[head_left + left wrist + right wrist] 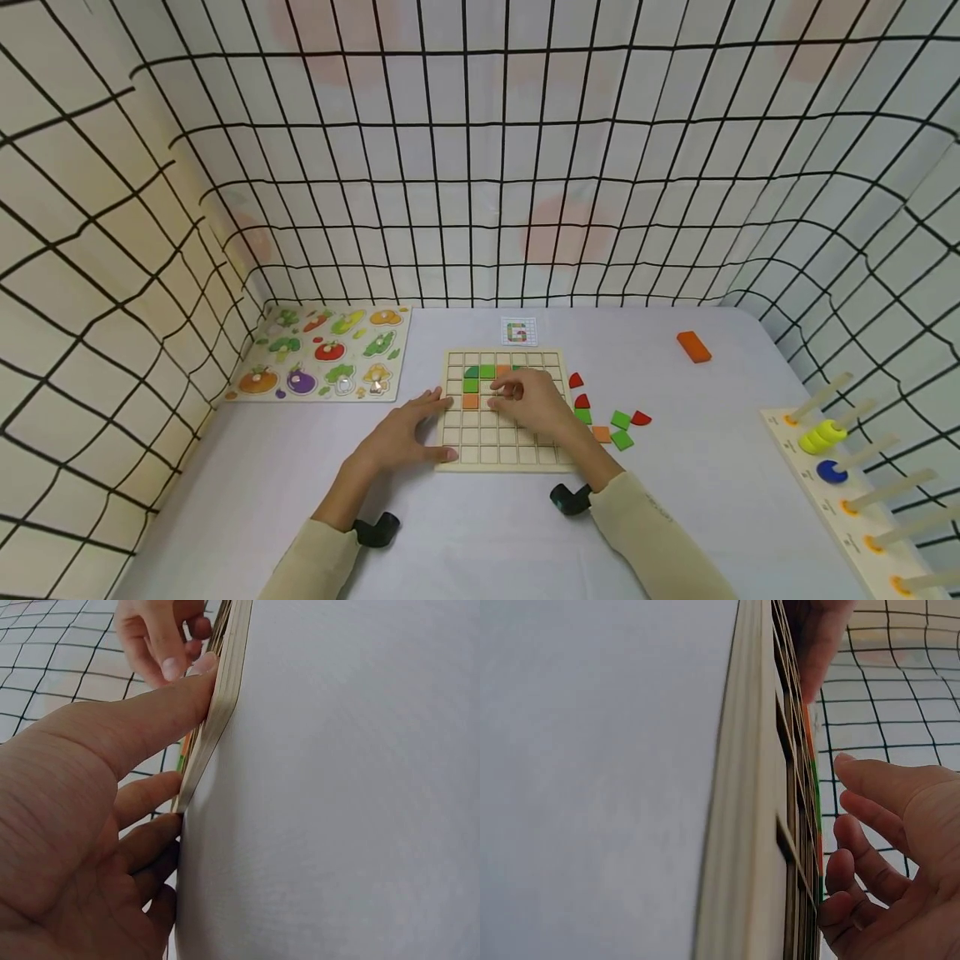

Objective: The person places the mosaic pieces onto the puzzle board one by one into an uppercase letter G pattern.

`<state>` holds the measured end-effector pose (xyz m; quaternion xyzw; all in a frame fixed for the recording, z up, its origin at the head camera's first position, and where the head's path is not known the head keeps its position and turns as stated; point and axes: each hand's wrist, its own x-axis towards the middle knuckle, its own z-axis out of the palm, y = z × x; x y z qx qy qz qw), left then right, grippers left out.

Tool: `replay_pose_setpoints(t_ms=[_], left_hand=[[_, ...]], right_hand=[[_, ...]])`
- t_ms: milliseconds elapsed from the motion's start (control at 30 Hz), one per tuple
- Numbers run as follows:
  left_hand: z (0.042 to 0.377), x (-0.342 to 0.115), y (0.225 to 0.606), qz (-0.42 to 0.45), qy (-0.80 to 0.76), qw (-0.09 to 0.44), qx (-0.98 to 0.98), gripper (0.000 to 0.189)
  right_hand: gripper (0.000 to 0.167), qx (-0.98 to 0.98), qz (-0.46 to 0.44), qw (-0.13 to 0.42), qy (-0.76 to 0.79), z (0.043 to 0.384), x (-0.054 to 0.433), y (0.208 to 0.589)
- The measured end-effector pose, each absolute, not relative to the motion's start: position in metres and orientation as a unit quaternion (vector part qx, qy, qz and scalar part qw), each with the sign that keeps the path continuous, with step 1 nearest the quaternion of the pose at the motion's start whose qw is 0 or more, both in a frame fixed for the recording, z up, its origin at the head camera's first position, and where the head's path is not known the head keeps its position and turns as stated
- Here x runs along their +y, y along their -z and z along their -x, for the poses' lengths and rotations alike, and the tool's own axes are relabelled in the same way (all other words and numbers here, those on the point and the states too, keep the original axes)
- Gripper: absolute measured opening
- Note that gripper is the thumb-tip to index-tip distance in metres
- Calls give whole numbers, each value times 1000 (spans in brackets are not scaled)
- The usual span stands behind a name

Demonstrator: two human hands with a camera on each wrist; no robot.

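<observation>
A pale wooden grid board lies flat on the table. In its upper part sit a dark green rounded piece, green squares and an orange square, with more pieces partly hidden behind my right hand. My left hand rests at the board's left edge, thumb and fingers spread along the rim. Over the middle of the grid hovers my right hand, its fingers loosely bent. The right wrist view shows a gap between thumb and fingertips with no piece in it.
Loose red, green and orange pieces lie right of the board. Behind it is a small pattern card. A vegetable puzzle lies left, an orange block back right, a peg board front right. Black wire mesh surrounds the table.
</observation>
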<state>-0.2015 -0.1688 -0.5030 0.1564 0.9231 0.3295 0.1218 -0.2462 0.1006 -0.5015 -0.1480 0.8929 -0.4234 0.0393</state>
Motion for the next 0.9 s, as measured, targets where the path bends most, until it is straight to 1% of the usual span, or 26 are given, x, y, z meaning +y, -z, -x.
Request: replay_pose_setpoints(t_ms=[233, 433, 733, 900], left_hand=[[202, -169, 504, -147, -330, 122, 924, 89], [201, -169, 505, -150, -337, 124, 921, 89], [200, -170, 504, -146, -335, 122, 923, 88], [201, -169, 503, -155, -336, 121, 921, 88]], right_hand=[[22, 888, 140, 32, 436, 244, 125, 501], [23, 891, 143, 15, 431, 244, 149, 503], [27, 904, 106, 3, 415, 242, 187, 498], [25, 918, 83, 1, 387, 237, 208, 499]])
